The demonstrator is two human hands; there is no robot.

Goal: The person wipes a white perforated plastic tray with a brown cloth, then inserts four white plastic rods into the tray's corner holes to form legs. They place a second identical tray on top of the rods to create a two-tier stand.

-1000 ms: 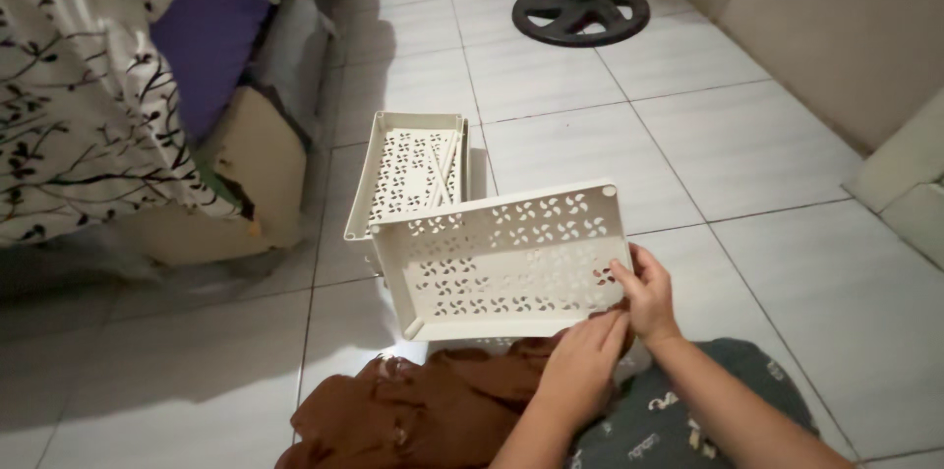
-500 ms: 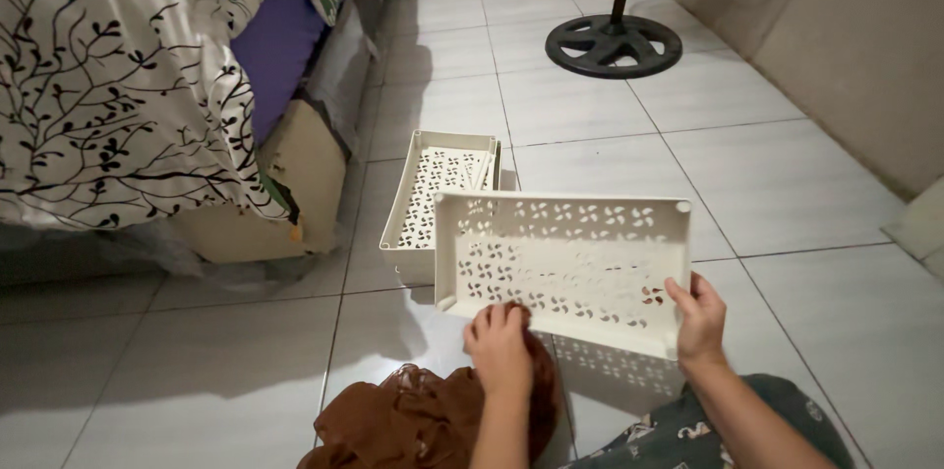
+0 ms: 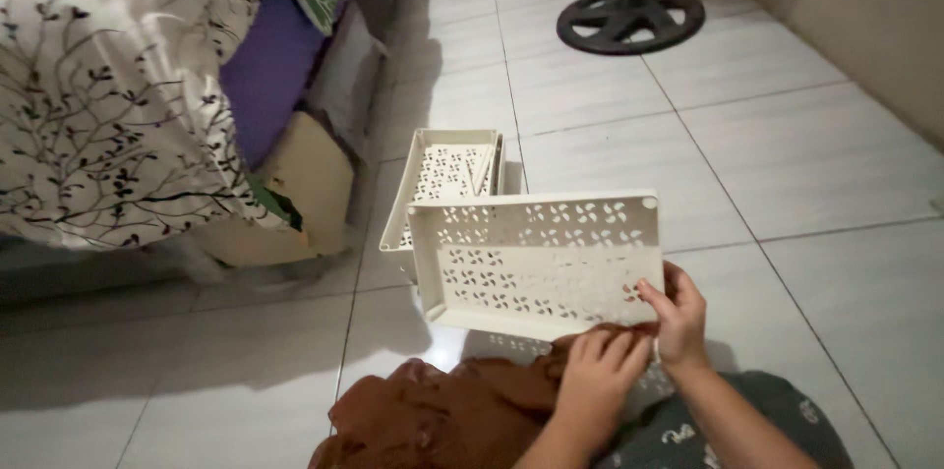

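— Cream plastic, punched all over with small leaf-shaped holes: that is the rectangular basket tray [image 3: 536,263] you are holding, tipped up on its long edge above the pale tiled floor [image 3: 787,135]. Where are your hands on it?

— Your right hand [image 3: 674,317] pinches the tray's lower right corner, thumb on the face turned toward you and the other fingers wrapped behind. Your left hand [image 3: 598,371] sits just beside it under the bottom edge — fingers curled and close together, tips touching the rim and the rumpled brown cloth [image 3: 442,420] in your lap.

— And what lies about it?

— A second cream perforated tray [image 3: 442,174] lies flat on the floor right behind the one you hold; whether the two touch, you cannot tell. To the left hangs a white bedcover with a dark branch print [image 3: 98,105] beside a purple cushion [image 3: 270,76]. The round black base of a standing fan [image 3: 629,19] rests well apart, farther back.
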